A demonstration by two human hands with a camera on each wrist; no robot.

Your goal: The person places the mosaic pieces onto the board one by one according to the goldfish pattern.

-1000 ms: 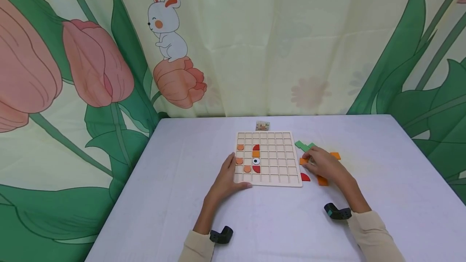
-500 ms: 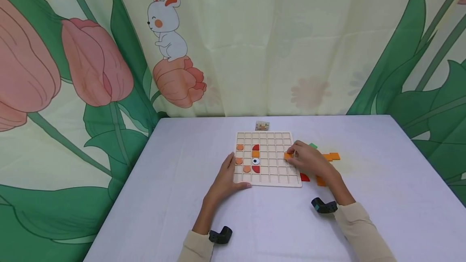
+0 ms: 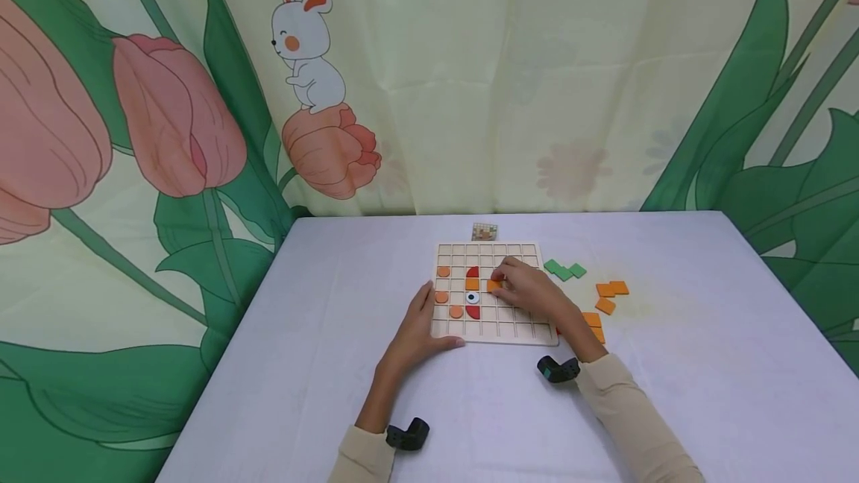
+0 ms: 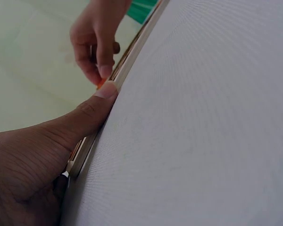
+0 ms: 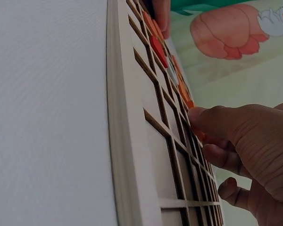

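Observation:
A wooden grid board [image 3: 517, 329] lies on the table. My left hand [image 3: 414, 332] grips its near left corner, thumb along the front edge and fingers along the left side. Over the board's middle, my right hand [image 3: 533, 294] pinches an orange square tile [image 3: 493, 285] between thumb and fingers. Left of it, a column in the grid has a red quarter-round tile [image 3: 473, 272], an orange tile [image 3: 473, 284], an eye tile [image 3: 473, 297] and another red piece [image 3: 473, 312]. Light orange discs [image 3: 441, 297] sit farther left. Fingers partly hide the pinched tile in the right wrist view [image 5: 190, 104].
Right of the board lie green tiles [image 3: 564, 273] and several orange tiles [image 3: 605, 306]. A bit of red [image 3: 558, 332] shows by the right forearm. A small patterned card [image 3: 485, 232] lies behind the board. A printed curtain [image 3: 443, 80] hangs beyond the white table [image 3: 322, 319].
My right hand has carried the orange tile leftward from the pile, across the board's right edge, to its middle. My left hand has stayed at the corner.

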